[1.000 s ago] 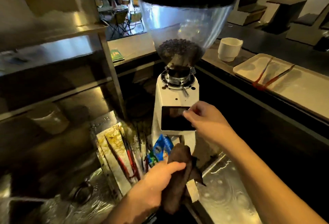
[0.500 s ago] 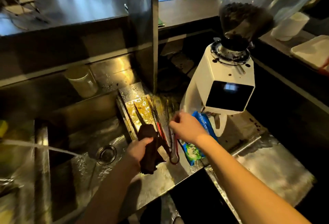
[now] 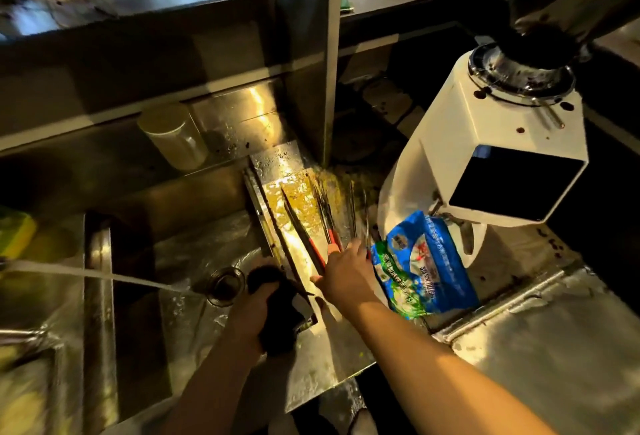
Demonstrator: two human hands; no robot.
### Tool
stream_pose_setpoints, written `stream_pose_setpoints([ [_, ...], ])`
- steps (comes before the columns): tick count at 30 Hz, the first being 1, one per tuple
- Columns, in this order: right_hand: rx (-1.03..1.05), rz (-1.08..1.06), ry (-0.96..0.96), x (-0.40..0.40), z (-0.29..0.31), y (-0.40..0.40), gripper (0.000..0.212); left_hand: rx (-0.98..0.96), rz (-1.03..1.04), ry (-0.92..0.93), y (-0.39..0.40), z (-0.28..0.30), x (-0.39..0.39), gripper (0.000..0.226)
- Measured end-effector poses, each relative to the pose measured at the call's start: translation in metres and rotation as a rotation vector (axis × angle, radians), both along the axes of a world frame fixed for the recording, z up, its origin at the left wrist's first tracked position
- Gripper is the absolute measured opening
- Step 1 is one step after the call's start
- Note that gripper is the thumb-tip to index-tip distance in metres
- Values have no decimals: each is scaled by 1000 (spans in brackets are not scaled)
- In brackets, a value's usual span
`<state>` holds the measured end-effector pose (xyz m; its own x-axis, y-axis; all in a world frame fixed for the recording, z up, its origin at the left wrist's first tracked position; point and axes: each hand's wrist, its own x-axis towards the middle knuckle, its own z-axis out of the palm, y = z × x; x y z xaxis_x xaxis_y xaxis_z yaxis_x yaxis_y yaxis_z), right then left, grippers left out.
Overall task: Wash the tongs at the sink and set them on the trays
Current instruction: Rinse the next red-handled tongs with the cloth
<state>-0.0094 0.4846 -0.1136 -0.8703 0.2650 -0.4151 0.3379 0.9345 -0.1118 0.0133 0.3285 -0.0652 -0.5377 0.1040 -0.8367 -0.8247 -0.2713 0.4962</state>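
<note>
Several thin metal tongs (image 3: 304, 227) with red handles lie side by side on the wet steel drainboard (image 3: 311, 348) just right of the sink (image 3: 194, 313). My right hand (image 3: 343, 275) is down on their red handle ends, fingers curled over them and thumb stretched to the left; the tongs still lie flat. My left hand (image 3: 249, 317) is closed around a dark cloth (image 3: 280, 299) at the sink's right rim. A stream of water (image 3: 104, 275) runs from the left toward the drain (image 3: 225, 284). No tray is in view.
A white coffee grinder (image 3: 485, 164) stands right of the tongs, with a blue and green bag (image 3: 422, 261) leaning at its foot. A pale cup (image 3: 173, 137) sits on the low shelf behind the sink. A yellow-green sponge (image 3: 14, 234) lies at the far left.
My view dropped from the grinder and the counter tray down to the sink. My right hand came off the grinder onto the tong handles. The left hand carried the cloth to the sink's rim.
</note>
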Motion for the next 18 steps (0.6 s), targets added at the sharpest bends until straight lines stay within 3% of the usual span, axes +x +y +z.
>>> stream_pose_setpoints([
  [3, 47, 54, 3, -2, -5, -3, 38, -155, -15, 79, -7, -4, 6, 12],
  [10, -19, -7, 130, -4, 19, 3, 49, -96, 98, 44, -15, 4, 14, 14],
  [15, -239, -122, 264, -13, 64, 10, 43, -174, 68, 72, -31, 8, 8, 20],
  [18, -316, -237, 347, -12, 89, 6, 40, -125, 71, 52, -44, 16, 4, 31],
])
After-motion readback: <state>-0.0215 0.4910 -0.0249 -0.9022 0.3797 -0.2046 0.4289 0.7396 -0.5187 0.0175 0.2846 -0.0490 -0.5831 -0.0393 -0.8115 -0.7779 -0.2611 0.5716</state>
